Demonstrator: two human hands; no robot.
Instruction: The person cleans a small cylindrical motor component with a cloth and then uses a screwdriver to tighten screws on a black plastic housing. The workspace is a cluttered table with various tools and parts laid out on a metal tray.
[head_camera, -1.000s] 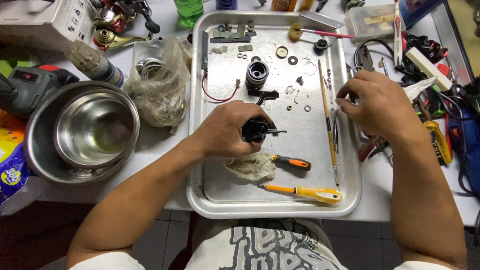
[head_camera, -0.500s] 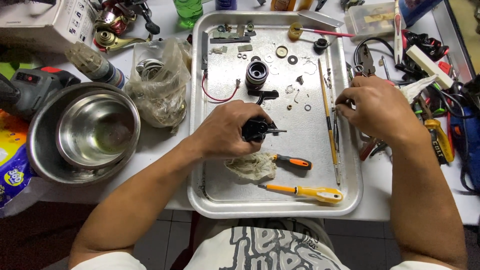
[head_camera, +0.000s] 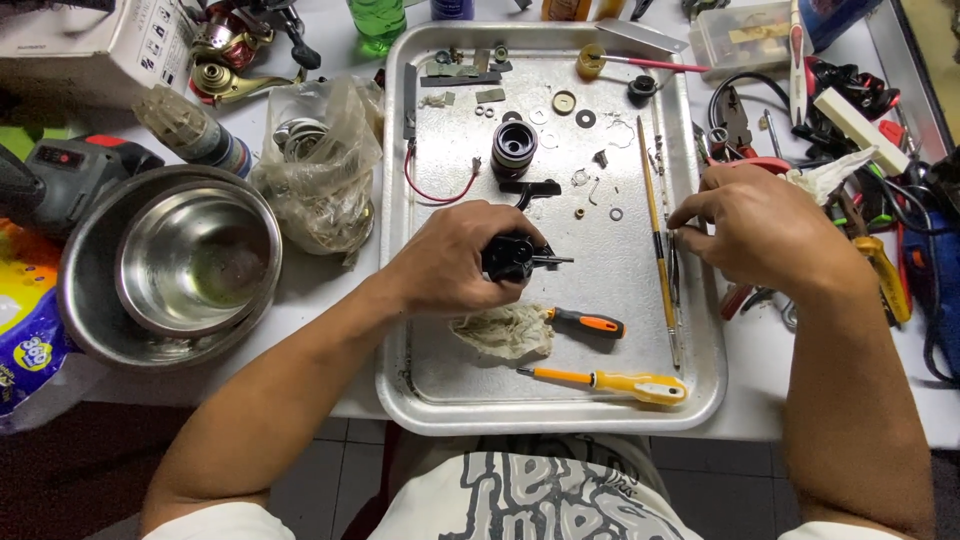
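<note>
Left hand (head_camera: 455, 265) is closed on a small black reel body (head_camera: 510, 257) over the tray (head_camera: 400, 400); right hand (head_camera: 765, 235) pinches thin tools at the right rim. Loose washers (head_camera: 560, 110) could be scattered by a slip.

Baking tray (head_camera: 430, 380): brushed metal, dull sheen, scuffed. Nested bowls (head_camera: 170, 265): polished steel, glossy. Reel body (head_camera: 512, 257) in left hand (head_camera: 455, 265): black, matt. Rag (head_camera: 505, 330): crumpled cloth, stained. Screwdriver handles: yellow (head_camera: 640, 385) glossy plastic; orange-black (head_camera: 590, 322) rubbery. Bag (head_camera: 320, 165): clear, wrinkled plastic. Desk (head_camera: 320, 290): smooth white.
</note>
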